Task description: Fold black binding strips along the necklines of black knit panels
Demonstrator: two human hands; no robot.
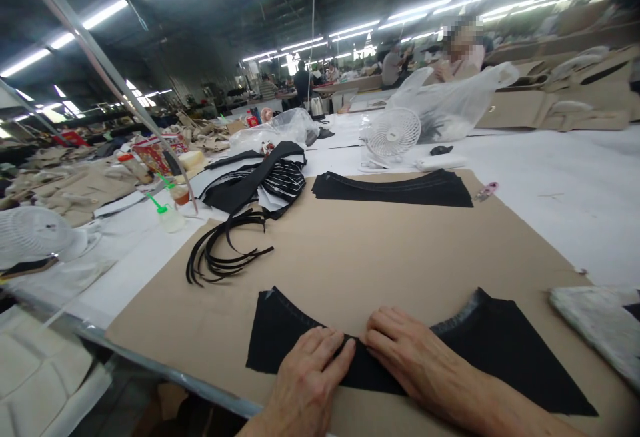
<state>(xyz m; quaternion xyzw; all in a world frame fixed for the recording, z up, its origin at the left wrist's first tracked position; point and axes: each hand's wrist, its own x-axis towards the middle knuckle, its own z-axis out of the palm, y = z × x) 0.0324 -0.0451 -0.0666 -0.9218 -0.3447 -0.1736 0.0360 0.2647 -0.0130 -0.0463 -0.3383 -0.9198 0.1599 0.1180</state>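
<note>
A black fabric piece [520,350] with a concave upper edge lies flat in front of me on a brown sheet [390,250]. My left hand [311,370] is on its middle, thumb and fingers closed at the curved edge. Close beside it, my right hand [417,350] has its fingers bent together on the same edge. The material directly under the fingertips is hidden. Along the curve to either side runs a greyish, shiny band. Farther back lie similar curved black pieces [395,190], seemingly stacked. Thin black strips [220,260] curl at the left.
Striped black pieces [250,180] are heaped behind the strips. Green-tipped bottles [170,216] stand at the left. A white fan [393,132] and a plastic bag [450,107] are at the back. Pink-handled snips [487,190] lie right; a pale folded cloth [595,324] lies nearer.
</note>
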